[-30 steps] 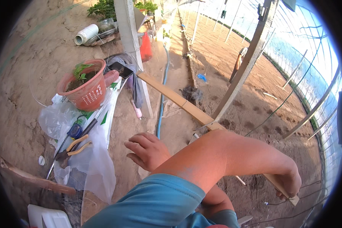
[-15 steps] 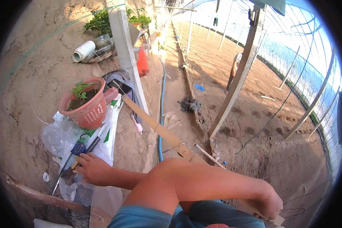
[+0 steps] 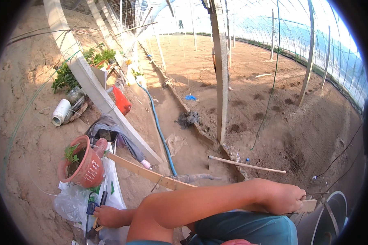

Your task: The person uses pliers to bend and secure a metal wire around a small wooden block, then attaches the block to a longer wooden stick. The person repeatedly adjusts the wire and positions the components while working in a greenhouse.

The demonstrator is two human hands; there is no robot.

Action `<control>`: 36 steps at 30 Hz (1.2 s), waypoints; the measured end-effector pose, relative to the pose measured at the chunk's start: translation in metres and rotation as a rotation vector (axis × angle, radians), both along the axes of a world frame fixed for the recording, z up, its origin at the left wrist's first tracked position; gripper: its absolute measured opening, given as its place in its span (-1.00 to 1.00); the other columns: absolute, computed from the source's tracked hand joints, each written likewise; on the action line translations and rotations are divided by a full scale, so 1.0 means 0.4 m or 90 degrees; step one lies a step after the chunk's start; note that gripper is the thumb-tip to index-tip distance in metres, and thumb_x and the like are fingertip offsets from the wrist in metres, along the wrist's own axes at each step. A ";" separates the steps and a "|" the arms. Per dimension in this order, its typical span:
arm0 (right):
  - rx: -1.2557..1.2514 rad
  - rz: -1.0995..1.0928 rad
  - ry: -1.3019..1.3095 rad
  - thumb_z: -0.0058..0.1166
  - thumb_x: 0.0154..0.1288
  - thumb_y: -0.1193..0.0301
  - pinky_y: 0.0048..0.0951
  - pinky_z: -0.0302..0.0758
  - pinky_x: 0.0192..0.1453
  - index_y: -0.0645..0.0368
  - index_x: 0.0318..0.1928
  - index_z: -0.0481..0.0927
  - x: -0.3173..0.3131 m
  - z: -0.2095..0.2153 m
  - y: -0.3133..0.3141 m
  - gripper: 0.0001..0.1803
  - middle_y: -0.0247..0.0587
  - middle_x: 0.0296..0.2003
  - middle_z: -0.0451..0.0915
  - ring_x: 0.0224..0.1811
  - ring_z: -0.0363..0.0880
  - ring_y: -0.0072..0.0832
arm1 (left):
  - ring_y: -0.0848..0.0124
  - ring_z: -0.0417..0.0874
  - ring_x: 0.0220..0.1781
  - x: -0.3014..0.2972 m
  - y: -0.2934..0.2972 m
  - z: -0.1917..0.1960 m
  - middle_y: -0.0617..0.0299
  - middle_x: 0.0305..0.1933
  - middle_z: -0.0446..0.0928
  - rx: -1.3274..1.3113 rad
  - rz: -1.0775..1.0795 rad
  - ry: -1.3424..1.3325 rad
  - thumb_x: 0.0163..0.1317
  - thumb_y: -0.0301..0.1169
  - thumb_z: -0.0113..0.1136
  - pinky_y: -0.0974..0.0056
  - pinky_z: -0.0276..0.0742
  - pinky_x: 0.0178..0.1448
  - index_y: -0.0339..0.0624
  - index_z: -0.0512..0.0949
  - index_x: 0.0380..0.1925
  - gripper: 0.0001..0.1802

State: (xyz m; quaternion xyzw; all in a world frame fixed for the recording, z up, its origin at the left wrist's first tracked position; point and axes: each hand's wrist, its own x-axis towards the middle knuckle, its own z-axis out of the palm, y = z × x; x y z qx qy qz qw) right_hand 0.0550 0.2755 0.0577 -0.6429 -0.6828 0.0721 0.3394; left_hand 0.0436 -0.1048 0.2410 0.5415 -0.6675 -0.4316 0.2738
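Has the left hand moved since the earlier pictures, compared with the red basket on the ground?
Yes. The left hand went from the bare ground down to the tools on the plastic sheet, just below the red basket.

1. Both forearms are bare, with no sleeves reaching the wrists.
2. The left hand (image 3: 107,216) wears no glove, ring or watch that can be made out.
3. The right hand (image 3: 283,199) is likewise ungloved, its wrist uncovered.
4. A teal-blue garment (image 3: 249,228) of smooth fabric covers the body at the lower edge of the view; whether it is a shirt or trousers cannot be told.
5. A small pinkish patch (image 3: 237,242) shows at the very bottom edge, too cropped to identify.
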 end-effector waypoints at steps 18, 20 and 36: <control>0.126 -0.574 0.554 0.46 0.42 0.12 -0.22 0.52 -0.20 0.24 -0.18 0.70 -0.135 -0.234 -0.967 -0.60 -0.22 -0.40 0.63 -0.29 0.56 -0.50 | 0.44 0.61 -0.40 0.040 -0.254 0.028 0.19 -0.31 0.59 0.084 0.057 0.053 0.72 -0.14 -0.14 0.26 0.65 -0.28 -0.37 0.36 0.29 -0.52; 0.098 -0.674 0.721 0.42 0.48 0.08 -0.26 0.51 -0.26 0.24 -0.16 0.70 -0.225 -0.240 -1.103 -0.58 -0.32 -0.43 0.62 -0.35 0.55 -0.52 | 0.46 0.61 -0.40 0.027 -0.315 0.045 0.20 -0.30 0.60 0.073 0.031 0.012 0.70 -0.14 -0.12 0.29 0.63 -0.28 -0.37 0.38 0.28 -0.52; 0.153 -1.029 0.916 0.31 0.56 0.13 -0.41 0.45 -0.53 0.26 -0.07 0.66 -0.700 -0.384 -1.624 -0.61 -0.33 -0.52 0.57 -0.58 0.51 -0.61 | 0.52 0.58 -0.42 -0.117 -0.689 -0.002 0.23 -0.26 0.63 0.109 0.079 -0.036 0.67 -0.14 -0.08 0.32 0.60 -0.22 -0.29 0.41 0.32 -0.53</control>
